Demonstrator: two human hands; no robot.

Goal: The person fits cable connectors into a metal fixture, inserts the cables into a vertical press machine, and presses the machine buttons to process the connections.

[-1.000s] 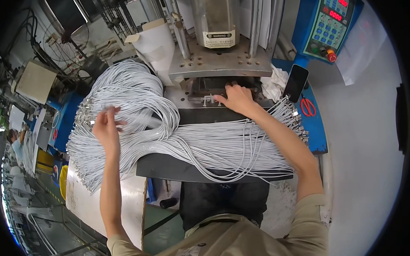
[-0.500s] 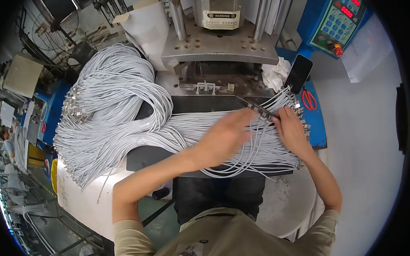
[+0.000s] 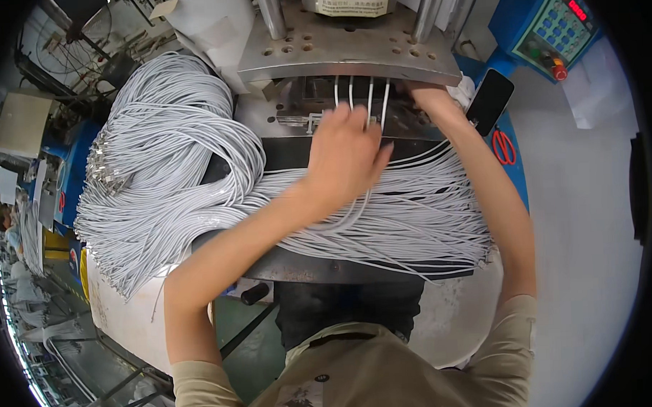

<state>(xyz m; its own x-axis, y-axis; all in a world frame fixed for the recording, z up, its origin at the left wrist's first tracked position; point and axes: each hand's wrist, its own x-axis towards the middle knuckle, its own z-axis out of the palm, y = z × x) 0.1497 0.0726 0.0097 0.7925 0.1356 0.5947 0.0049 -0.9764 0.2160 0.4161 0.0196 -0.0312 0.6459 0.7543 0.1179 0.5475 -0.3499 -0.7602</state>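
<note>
While we lean over the press bench, our left hand (image 3: 346, 156) lies across the middle of the dark work plate (image 3: 295, 153), fingers loosely curled and spread over four white cable ends (image 3: 360, 95) that run side by side up into the slot under the steel press platen (image 3: 349, 48). Whether those fingers actually pinch a cable we cannot tell, since the back of the hand hides the tips. Our right hand (image 3: 424, 99) reaches in under the platen's right edge; its fingers are hidden by the metal, so how far it is open we cannot tell either. A broad sheaf of white cables (image 3: 412, 215) lies flat across the plate beneath both forearms, reaching its right edge, and it sweeps left into a large looped bundle of cables (image 3: 159, 152) heaped over the bench's left side, metal plug ends (image 3: 98, 165) clustered along the far left rim. Just beyond the right wrist a black phone (image 3: 490, 101) rests tilted, red-handled scissors (image 3: 502, 147) beside it on the blue ledge. At the far right corner stands a blue control panel (image 3: 549, 27).
</note>
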